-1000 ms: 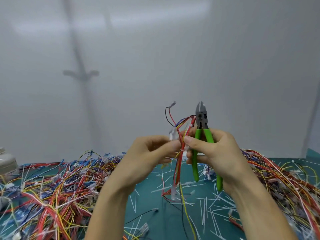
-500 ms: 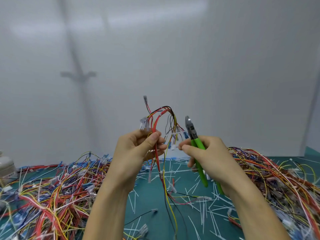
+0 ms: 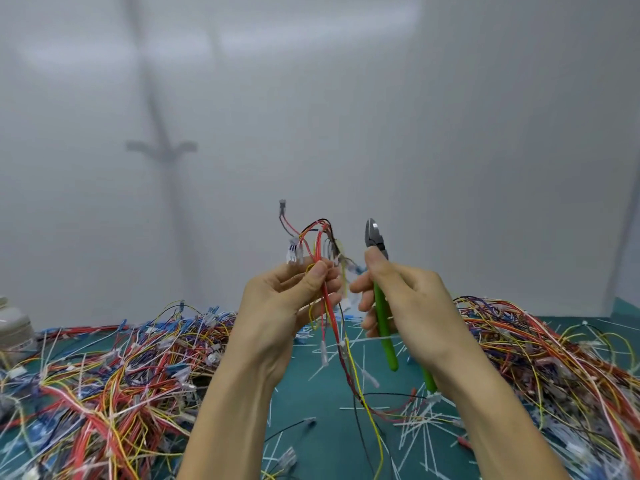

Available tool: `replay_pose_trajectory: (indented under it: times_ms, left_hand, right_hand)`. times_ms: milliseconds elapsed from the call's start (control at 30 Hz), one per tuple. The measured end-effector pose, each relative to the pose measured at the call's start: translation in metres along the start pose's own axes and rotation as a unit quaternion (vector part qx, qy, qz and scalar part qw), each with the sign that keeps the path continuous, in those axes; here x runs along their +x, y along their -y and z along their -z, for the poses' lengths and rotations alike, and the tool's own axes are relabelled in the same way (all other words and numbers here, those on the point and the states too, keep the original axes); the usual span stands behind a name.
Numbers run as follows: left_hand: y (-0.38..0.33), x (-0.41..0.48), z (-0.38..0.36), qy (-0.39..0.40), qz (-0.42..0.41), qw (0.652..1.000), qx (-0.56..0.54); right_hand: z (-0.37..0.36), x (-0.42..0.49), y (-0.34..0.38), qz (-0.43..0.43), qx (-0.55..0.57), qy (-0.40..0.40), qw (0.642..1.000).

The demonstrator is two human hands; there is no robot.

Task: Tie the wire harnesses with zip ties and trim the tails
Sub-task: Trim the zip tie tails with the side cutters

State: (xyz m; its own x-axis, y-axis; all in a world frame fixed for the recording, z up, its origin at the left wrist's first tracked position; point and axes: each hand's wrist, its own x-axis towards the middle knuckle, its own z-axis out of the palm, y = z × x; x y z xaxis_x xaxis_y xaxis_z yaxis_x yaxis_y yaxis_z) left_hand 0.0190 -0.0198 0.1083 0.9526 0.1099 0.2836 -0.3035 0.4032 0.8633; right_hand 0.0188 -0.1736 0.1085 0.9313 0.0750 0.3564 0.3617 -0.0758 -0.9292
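Fingers pinch looped red-yellow wire harness; right hand grips green cutters.

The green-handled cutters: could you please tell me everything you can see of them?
The cutters are held roughly upright by the right hand, fingers curled round the handles. Dark grey metal head, jaws seemingly closed, pointing up; two long green plastic-looking handles splay below the hand. The head stands apart from the wire harness.

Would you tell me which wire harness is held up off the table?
The harness pinched in the left hand; the left pile and right pile lie on the mat.
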Motion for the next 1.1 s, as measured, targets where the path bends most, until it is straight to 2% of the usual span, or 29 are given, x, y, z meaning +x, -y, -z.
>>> replay_pose_trajectory:
  times_ms: [133,233,400,800,1100]
  left_hand:
    - [0.001,0.002,0.001,-0.034,0.006,0.999,-0.011]
    - [-0.001,0.002,0.005,-0.054,-0.003,0.998,-0.006]
    - [-0.002,0.003,0.006,-0.043,-0.017,0.999,0.005]
    - [0.000,0.002,0.005,0.051,-0.054,0.996,0.047]
    - [0.001,0.003,0.006,0.092,-0.070,0.992,0.047]
  right_hand:
    - [0.004,-0.002,0.001,-0.013,-0.037,0.040,0.998]
    - [0.005,-0.003,0.000,-0.031,-0.120,0.101,0.987]
    - [-0.001,-0.005,-0.003,-0.046,-0.182,0.138,0.972]
    - [-0.005,-0.005,-0.005,-0.030,-0.222,0.101,0.969]
    - [-0.009,-0.006,-0.001,-0.007,-0.227,0.079,0.971]
